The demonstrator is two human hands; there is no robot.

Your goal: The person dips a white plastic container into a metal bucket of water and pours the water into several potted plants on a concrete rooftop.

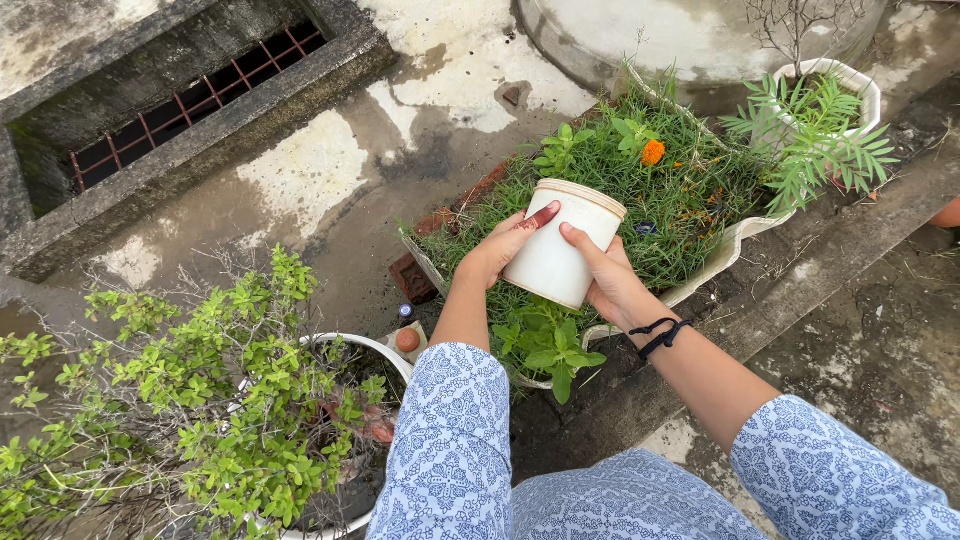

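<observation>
A white plastic container (556, 252) is tilted forward over a wide planter (742, 236) full of fine green foliage with an orange flower (653, 152). My left hand (499, 247) grips its left side, fingertips near the rim. My right hand (606, 278) cups its right side and base; a black band sits on that wrist. Both arms wear blue patterned sleeves. The inside of the container is hidden.
A leafy shrub grows in a round white pot (363, 345) at lower left. Another white pot (842, 76) with feathery leaves stands at upper right. A grated drain (190, 100) lies at upper left, a large round concrete base (660, 40) at top. Wet concrete floor surrounds everything.
</observation>
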